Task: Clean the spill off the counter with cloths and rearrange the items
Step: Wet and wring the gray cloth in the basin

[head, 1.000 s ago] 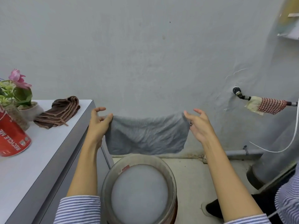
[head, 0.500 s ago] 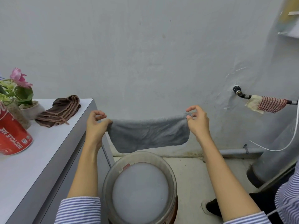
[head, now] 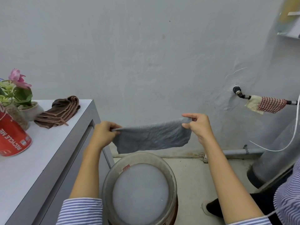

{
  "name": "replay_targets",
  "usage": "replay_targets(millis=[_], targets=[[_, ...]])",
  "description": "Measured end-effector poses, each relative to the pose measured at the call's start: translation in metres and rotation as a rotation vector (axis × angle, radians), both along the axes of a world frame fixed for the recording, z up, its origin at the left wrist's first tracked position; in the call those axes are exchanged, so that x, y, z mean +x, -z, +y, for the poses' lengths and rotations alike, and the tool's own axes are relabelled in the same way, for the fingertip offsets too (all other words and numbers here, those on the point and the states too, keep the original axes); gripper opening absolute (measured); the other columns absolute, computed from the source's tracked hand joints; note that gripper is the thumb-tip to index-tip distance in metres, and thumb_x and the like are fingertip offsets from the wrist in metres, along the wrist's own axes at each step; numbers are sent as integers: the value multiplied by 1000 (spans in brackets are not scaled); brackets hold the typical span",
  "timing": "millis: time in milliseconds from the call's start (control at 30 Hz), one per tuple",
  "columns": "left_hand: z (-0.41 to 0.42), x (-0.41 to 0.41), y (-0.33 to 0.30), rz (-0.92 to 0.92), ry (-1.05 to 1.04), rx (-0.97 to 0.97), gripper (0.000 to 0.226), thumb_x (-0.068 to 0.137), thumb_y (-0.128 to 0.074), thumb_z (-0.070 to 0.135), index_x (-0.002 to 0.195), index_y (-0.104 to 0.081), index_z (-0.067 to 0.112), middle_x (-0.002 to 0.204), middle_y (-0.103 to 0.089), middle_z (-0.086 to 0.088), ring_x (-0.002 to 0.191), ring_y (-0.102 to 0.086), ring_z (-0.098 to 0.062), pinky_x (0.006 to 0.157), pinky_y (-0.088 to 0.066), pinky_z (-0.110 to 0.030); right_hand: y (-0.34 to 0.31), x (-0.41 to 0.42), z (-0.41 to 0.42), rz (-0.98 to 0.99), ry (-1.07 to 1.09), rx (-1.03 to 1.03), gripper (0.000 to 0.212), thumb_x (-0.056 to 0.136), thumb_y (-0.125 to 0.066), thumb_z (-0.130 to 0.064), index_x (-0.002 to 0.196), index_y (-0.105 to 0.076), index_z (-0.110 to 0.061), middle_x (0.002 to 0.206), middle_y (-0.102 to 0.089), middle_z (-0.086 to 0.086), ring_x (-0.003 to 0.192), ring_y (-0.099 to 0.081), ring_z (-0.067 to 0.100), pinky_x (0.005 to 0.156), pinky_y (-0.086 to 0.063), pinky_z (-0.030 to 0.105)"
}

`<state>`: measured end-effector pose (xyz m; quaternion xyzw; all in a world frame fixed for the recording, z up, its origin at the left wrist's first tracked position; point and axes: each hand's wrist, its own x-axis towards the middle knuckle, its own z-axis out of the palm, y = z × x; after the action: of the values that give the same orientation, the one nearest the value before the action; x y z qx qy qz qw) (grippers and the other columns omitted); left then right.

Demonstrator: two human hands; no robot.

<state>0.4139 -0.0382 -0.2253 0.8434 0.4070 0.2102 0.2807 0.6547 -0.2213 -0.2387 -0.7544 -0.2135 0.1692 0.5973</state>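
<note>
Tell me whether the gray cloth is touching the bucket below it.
Apart. In the head view the gray cloth hangs between both hands, and a strip of wall and floor shows between its lower edge and the bucket rim.

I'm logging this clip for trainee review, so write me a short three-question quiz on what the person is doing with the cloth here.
1. True or false: both the left hand and the right hand pinch the grey cloth.
2. What sits directly below the stretched cloth? A) the red can B) the bucket of cloudy water C) the flower pot
3. Fill in: the brown cloth lies folded on the ____.

Key: 1 true. 2 B. 3 counter, beside the flower pot and the red can.
</note>
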Motion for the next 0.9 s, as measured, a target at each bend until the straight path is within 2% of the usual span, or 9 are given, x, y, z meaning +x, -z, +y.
replay_targets(millis=[133, 300, 467, 600, 767, 833, 900], targets=[[0, -1, -5, -63, -64, 43, 18, 78, -66, 1, 89, -76, 12, 79, -68, -2, 83, -56, -12, 75, -39, -22, 5, 1, 2, -52, 31, -37, 30, 74, -71, 6, 97, -72, -14, 110, -65, 10, 109, -58, 23, 94, -49, 34], [1, 0, -4, -96, -134, 101, 23, 79, -61, -3, 90, -76, 9, 86, -72, -6, 84, -57, -14, 77, -44, -23, 3, -7, -2, -178, 71, -108, 25, 75, -74, -1, 99, -73, -9, 93, -62, 7, 91, -55, 17, 79, -44, 26], [2, 1, -1, -53, -168, 109, 24, 79, -59, -4, 91, -76, 9, 88, -73, -9, 82, -57, -16, 75, -45, -25, 5, -10, 0, -319, 138, -157, 17, 76, -76, -9, 93, -75, -7, 92, -70, 12, 79, -56, 15, 68, -40, 21], [7, -2, 1, -27, -180, 120, 25, 80, -57, -2, 90, -76, 11, 88, -73, -10, 90, -62, -26, 80, -51, -33, 7, -8, 1, -349, 147, -147, 15, 72, -79, -16, 84, -75, -7, 87, -70, 11, 75, -59, 17, 57, -39, 19], [10, -5, 1, -108, -139, 51, 22, 87, -57, 6, 96, -74, 17, 87, -69, -2, 89, -58, -16, 81, -43, -26, 6, 0, -8, -83, 45, -1, 13, 73, -78, -9, 74, -65, -11, 85, -69, 8, 84, -63, 19, 74, -50, 30], [11, -8, 0, -250, -68, -95, 23, 91, -55, 9, 96, -72, 24, 89, -68, 7, 93, -58, -6, 83, -43, -20, 4, 5, -14, 25, -11, 82, 18, 75, -75, -2, 73, -61, -12, 79, -68, 7, 77, -64, 18, 69, -52, 25], [12, -6, -4, -393, -24, -215, 26, 94, -51, 8, 96, -69, 27, 90, -68, 12, 88, -57, 10, 77, -41, -7, -1, 8, -16, 145, -55, 176, 18, 76, -74, 0, 78, -59, -11, 77, -65, 5, 72, -62, 15, 59, -51, 18]])
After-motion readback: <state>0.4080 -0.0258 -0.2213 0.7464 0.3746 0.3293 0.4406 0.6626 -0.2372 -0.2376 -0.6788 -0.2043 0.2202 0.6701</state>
